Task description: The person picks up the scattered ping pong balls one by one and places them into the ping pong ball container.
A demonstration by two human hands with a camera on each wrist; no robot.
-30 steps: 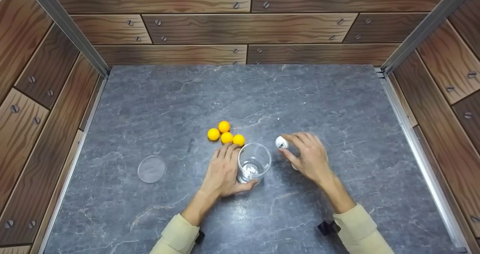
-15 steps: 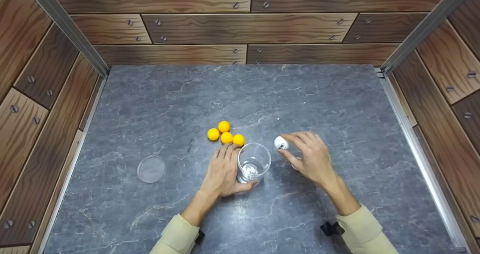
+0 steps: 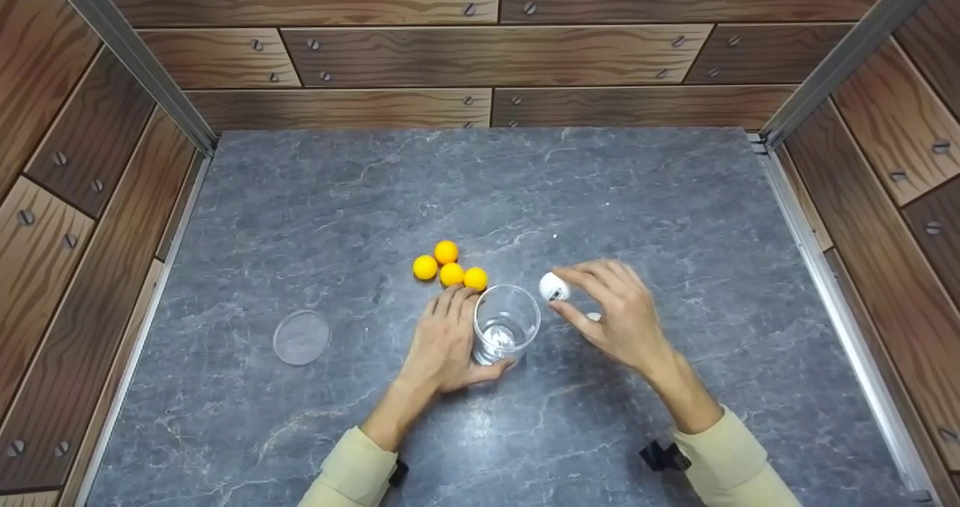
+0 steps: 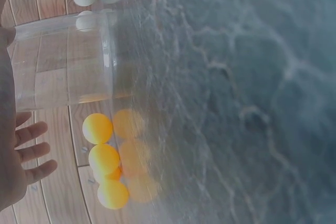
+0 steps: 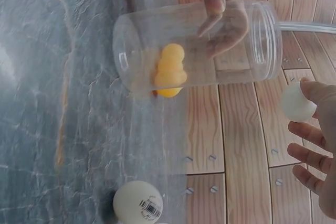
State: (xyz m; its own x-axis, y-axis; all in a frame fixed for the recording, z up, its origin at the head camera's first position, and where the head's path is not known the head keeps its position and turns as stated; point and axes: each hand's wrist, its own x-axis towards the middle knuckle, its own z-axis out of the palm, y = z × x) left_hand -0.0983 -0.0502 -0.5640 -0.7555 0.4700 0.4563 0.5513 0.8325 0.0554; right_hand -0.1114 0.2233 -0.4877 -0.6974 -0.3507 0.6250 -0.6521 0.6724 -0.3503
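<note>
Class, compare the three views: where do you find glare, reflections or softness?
Head view: a bright glare patch on the tabletop, nearer the camera wearer than the jar; left wrist view: hazy, tabletop soft, orange balls mirrored in it; right wrist view: glare at the left edge, printed white ball fairly crisp.

you're inside a boxed-in work booth [image 3: 877, 121], lab-like: printed wood-plank panels [image 3: 499, 55] on three sides, metal posts [image 3: 133, 57] cornering your marbled tabletop [image 3: 637, 184]!

Brown plank walls [image 3: 420, 57] with screws [image 3: 313, 44] line the top and sides; metal posts [image 3: 137, 57] slant at both upper corners. Grey veined bench [image 3: 390, 192], glare [image 3: 480, 426] at lower centre.
</note>
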